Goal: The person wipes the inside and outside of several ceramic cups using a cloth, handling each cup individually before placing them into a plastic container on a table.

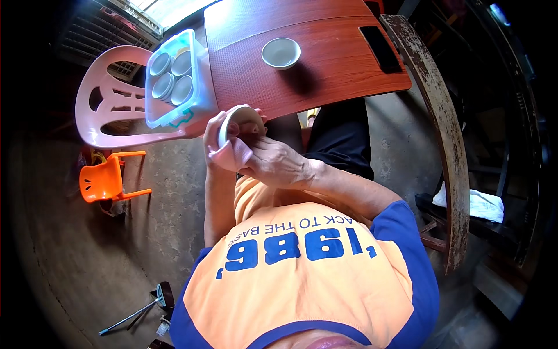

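A small white bowl (pixel 246 114) is tilted on its side in front of my belly, just off the near edge of the table. My left hand (pixel 212 131) grips it from the outer left, fingers wrapped behind the rim. My right hand (pixel 279 159) reaches across with its fingers inside the bowl and holds a pink cloth (pixel 232 155), which hangs over the lower rim. A second white bowl (pixel 281 53) stands upright on the red-brown wooden table (pixel 244 74). Left of the table, a clear plastic box (pixel 150 109) contains several stacked white bowls (pixel 163 87).
The box rests on a pink plastic chair (pixel 89 126). A black phone (pixel 380 49) lies near the table's right edge. Along the right runs a worn wooden bench (pixel 436 100). An orange child's chair (pixel 102 181) and a long-handled dustpan (pixel 163 296) are on the concrete floor (pixel 174 209).
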A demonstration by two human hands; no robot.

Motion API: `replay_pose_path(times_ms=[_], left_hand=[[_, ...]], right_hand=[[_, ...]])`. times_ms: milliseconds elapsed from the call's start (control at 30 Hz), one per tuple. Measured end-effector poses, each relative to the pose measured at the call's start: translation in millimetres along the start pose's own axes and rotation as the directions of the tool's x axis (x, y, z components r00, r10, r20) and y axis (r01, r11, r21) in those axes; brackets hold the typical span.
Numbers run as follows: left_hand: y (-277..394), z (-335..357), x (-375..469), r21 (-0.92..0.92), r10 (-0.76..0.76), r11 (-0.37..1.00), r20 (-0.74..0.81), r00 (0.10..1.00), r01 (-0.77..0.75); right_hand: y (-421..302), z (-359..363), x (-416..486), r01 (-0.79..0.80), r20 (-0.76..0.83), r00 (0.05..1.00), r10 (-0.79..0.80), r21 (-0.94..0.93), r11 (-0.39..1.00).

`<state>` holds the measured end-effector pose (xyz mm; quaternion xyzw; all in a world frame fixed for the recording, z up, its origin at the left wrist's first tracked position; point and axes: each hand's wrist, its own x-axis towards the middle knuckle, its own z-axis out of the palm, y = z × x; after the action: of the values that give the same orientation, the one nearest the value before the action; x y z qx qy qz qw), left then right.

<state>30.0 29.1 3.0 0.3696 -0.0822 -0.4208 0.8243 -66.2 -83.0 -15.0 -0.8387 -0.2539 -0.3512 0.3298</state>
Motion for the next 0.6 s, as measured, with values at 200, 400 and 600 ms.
replay_pose_path(times_ms=[200, 400, 600], left_hand=[[-10, 0, -1, 0.549, 0.450, 0.731, 0.058, 0.891, -0.405], [-6, 17, 1, 0.257, 0.382, 0.898, -0.051, 0.923, -0.358], [3, 13, 2, 0.217, 0.173, 0.964, -0.083, 0.981, -0.151]], right_hand=[[-9, -17, -1, -0.385, 0.147, 0.923, 0.356, 0.331, 0.861], [-12, -24, 11, -0.578, 0.240, 0.766, 0.596, 0.663, 0.475], [-11, -17, -1, -0.310, 0.045, 0.949, 0.312, 0.314, 0.897]])
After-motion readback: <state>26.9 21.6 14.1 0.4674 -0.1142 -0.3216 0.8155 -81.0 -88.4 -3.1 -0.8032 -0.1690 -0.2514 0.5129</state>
